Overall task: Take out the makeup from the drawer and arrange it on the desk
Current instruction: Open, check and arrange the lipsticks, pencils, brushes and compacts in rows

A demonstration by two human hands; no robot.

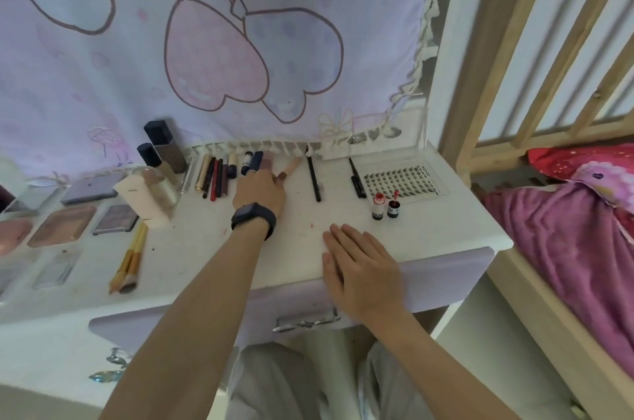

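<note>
Risk: left hand (259, 191) reaches onto mauve tube (267, 163) in the makeup row; grip unreadable. A sideways nudge could roll navy tube (249, 162) just left. Right hand (360, 265) flat, empty, near drawer (206, 313).

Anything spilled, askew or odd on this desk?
Small red smears mark the white desk near its middle, like spilled product. By the lash tray, a red tint bottle seems uncapped, its wand cap standing beside it.

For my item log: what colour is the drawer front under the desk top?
The drawer front is pale lilac; the head view shows it best.
</note>
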